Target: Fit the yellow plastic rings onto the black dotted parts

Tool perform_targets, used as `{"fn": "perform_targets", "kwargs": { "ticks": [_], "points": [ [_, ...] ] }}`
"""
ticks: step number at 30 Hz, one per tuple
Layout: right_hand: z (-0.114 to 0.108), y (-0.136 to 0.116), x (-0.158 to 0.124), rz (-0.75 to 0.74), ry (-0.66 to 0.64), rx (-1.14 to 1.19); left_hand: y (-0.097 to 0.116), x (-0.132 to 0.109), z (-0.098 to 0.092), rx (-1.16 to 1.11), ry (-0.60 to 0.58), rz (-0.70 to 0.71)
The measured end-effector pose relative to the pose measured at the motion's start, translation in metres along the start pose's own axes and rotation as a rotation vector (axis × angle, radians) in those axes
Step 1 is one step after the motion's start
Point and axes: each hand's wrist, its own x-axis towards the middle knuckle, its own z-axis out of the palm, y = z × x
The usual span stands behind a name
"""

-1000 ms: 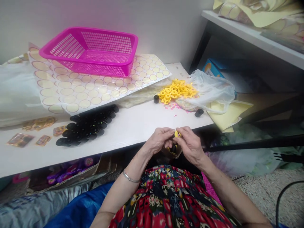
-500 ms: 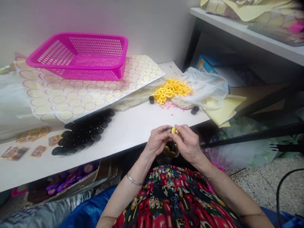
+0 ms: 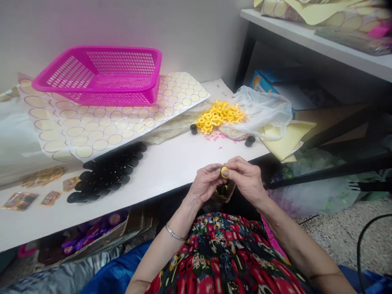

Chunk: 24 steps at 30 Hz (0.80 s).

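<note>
My left hand [image 3: 204,183] is closed, its thumb and fingers pinching a small round yellow piece [image 3: 224,172] just off the table's front edge. From the other side my right hand [image 3: 247,179] grips the same piece between thumb and forefinger. Something dark shows beside the yellow, but fingers cover most of it. Beyond the hands lies a pile of yellow ring-shaped plastic pieces [image 3: 219,115], with tiny pink bits [image 3: 217,136] scattered before it. One short black cylinder [image 3: 193,129] stands left of the pile; another black cylinder [image 3: 250,141] lies to its right. Below my hands is a small open box [image 3: 228,194] with black and yellow parts.
On the white table [image 3: 162,167], several black parts [image 3: 107,173] stand in rows beside small printed cards [image 3: 50,198]. A pink basket [image 3: 101,98] rests on sticker sheets [image 3: 180,92] at the back. A clear plastic bag [image 3: 269,108] and yellowish paper [image 3: 283,141] lie right.
My right hand has turned slightly and shifted its fingers on the yellow piece, which now shows a smoother round face. The left hand keeps its pinch. The view has shifted slightly.
</note>
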Motion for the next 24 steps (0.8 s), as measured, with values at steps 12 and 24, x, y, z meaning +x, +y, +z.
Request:
{"fn": "perform_targets", "kwargs": {
  "ticks": [12,24],
  "points": [
    [-0.026,-0.005,0.021,-0.271,-0.686,-0.121,0.019,-0.001,0.000,0.233,-0.137,-0.082],
    [-0.002,0.007,-0.001,0.148,-0.471,0.095,0.031,-0.030,0.007,1.141,-0.148,0.455]
  ]
}}
